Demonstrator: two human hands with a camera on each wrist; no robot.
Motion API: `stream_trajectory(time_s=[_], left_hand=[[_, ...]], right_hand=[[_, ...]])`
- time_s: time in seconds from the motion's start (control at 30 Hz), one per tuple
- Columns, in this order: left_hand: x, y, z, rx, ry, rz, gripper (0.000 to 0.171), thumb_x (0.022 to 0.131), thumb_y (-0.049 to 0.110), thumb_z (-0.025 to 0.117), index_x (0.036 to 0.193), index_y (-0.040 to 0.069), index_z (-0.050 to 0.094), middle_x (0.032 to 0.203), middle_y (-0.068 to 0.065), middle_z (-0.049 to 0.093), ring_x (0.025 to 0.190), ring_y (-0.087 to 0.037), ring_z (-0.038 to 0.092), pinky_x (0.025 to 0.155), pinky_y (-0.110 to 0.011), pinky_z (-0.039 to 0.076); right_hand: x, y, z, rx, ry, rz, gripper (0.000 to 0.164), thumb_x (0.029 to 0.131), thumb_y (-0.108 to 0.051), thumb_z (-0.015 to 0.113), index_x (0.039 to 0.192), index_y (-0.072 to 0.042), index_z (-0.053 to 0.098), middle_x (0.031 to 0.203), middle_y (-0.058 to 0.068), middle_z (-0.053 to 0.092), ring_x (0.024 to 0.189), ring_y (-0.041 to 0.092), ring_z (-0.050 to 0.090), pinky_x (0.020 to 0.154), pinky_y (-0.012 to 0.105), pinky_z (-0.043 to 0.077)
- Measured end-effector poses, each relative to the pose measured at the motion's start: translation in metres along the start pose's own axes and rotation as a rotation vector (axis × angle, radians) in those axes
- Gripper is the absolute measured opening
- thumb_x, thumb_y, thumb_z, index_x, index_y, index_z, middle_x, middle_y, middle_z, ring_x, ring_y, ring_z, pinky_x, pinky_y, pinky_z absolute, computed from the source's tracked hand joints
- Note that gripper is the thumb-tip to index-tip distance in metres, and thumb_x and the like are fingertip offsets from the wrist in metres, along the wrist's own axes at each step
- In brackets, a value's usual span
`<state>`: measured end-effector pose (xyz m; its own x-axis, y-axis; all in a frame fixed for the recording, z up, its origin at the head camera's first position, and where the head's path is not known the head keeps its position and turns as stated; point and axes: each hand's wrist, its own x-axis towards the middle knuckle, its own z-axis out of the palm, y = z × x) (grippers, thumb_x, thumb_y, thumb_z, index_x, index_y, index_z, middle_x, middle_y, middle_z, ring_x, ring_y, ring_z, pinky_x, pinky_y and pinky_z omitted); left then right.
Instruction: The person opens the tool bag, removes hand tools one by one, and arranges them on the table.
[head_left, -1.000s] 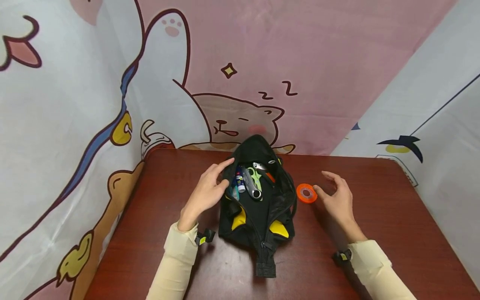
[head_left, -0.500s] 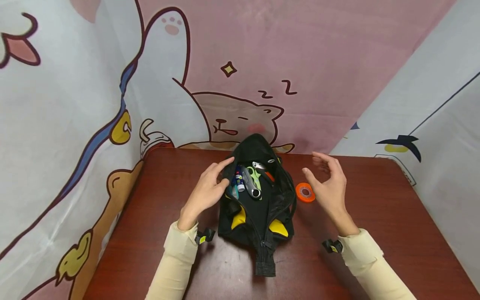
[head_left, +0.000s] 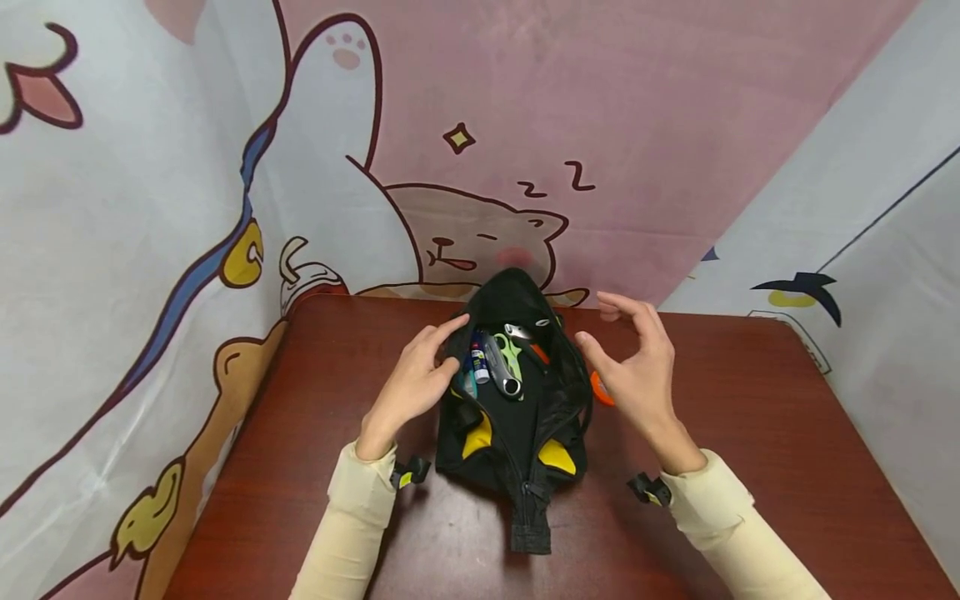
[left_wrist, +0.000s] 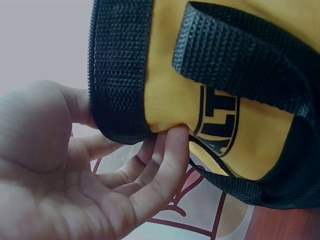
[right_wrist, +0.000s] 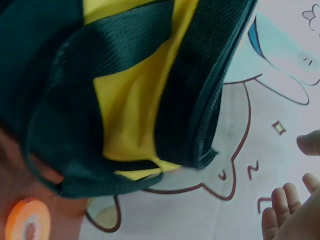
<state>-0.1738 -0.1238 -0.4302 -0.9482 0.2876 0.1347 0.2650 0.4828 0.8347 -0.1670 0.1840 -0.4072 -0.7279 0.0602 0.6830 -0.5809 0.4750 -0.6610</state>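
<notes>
A cartoon-print backdrop (head_left: 630, 125) stands behind & left of both grips; under them is the reddish-brown tabletop (head_left: 772, 417).

Btwn the grips lies the black-and-yellow bag (head_left: 517, 442), mouth unzipped.

L grip (head_left: 408, 383) is narrow, holding the bag's near-side rim: per the L wrist view, thumb goes behind the zipper edge, fingertips press the yellow side. R grip (head_left: 641, 379) is wide, thumb & fingers well parted, nothing held, raised just R of the bag; R wrist view shows it apart from the fabric.

Orange roll (head_left: 601, 389), prob. tape, lies on the tabletop btwn R grip & bag, partly hidden by that hand.

Inside the bag, R of L grip: grey-and-black tool (head_left: 501, 367), w/ green scissors (head_left: 512, 354) beside it, then an orange-and-silver tool (head_left: 538, 354) farther toward R grip. Glue stick (head_left: 481, 362) is nearer L grip, & a teal item (head_left: 470, 383), too small to ID, is nearest.

Step in hand looks like steadying the bag mouth w/ L grip, R grip free. Next move prob. calls for L grip holding firm & R grip narrowing, either on the opposite rim or lower, on the roll; can't tell which.
</notes>
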Motion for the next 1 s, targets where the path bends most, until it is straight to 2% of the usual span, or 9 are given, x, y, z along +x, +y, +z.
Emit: stream_trajectory(time_s=[0.17, 0.4, 0.53, 0.83, 1.0], left_hand=[[-0.001, 0.001, -0.001, 0.001, -0.001, -0.003, 0.068, 0.103, 0.003, 0.057, 0.169, 0.017, 0.049, 0.125, -0.016, 0.061, 0.089, -0.026, 0.051, 0.079, -0.041, 0.045], [0.000, -0.001, -0.001, 0.000, 0.001, -0.004, 0.067, 0.104, 0.003, 0.057, 0.169, 0.016, 0.050, 0.126, -0.017, 0.061, 0.089, -0.025, 0.051, 0.078, -0.040, 0.045], [0.000, -0.002, -0.001, 0.000, 0.004, 0.002, 0.067, 0.103, 0.003, 0.057, 0.169, 0.016, 0.050, 0.124, -0.016, 0.061, 0.089, -0.025, 0.051, 0.078, -0.040, 0.044], [0.001, -0.002, -0.001, 0.000, 0.007, -0.002, 0.066, 0.103, 0.004, 0.058, 0.168, 0.016, 0.052, 0.124, -0.017, 0.061, 0.093, -0.027, 0.053, 0.081, -0.040, 0.046], [0.001, -0.001, -0.002, 0.005, 0.003, -0.011, 0.066, 0.104, 0.004, 0.059, 0.168, 0.017, 0.051, 0.126, -0.016, 0.062, 0.094, -0.027, 0.055, 0.082, -0.041, 0.047]], right_hand=[[0.008, -0.012, 0.012, 0.045, -0.020, -0.028, 0.059, 0.081, 0.004, 0.093, 0.137, 0.000, 0.075, 0.120, 0.018, 0.070, 0.112, 0.030, 0.062, 0.104, 0.028, 0.045], [0.012, -0.022, 0.032, 0.094, -0.070, -0.072, 0.061, 0.082, 0.004, 0.093, 0.140, -0.003, 0.073, 0.125, 0.023, 0.069, 0.114, 0.032, 0.063, 0.101, 0.030, 0.048], [0.011, -0.026, 0.042, 0.108, -0.103, -0.069, 0.062, 0.084, 0.002, 0.093, 0.142, -0.005, 0.073, 0.129, 0.019, 0.067, 0.116, 0.032, 0.063, 0.101, 0.031, 0.049], [0.006, -0.020, 0.065, 0.065, -0.207, -0.041, 0.065, 0.085, -0.004, 0.095, 0.145, -0.009, 0.071, 0.136, 0.015, 0.064, 0.117, 0.030, 0.064, 0.100, 0.038, 0.054], [0.000, -0.014, 0.075, 0.042, -0.252, -0.017, 0.066, 0.085, -0.004, 0.095, 0.145, -0.010, 0.070, 0.137, 0.014, 0.064, 0.116, 0.032, 0.065, 0.097, 0.046, 0.057]])
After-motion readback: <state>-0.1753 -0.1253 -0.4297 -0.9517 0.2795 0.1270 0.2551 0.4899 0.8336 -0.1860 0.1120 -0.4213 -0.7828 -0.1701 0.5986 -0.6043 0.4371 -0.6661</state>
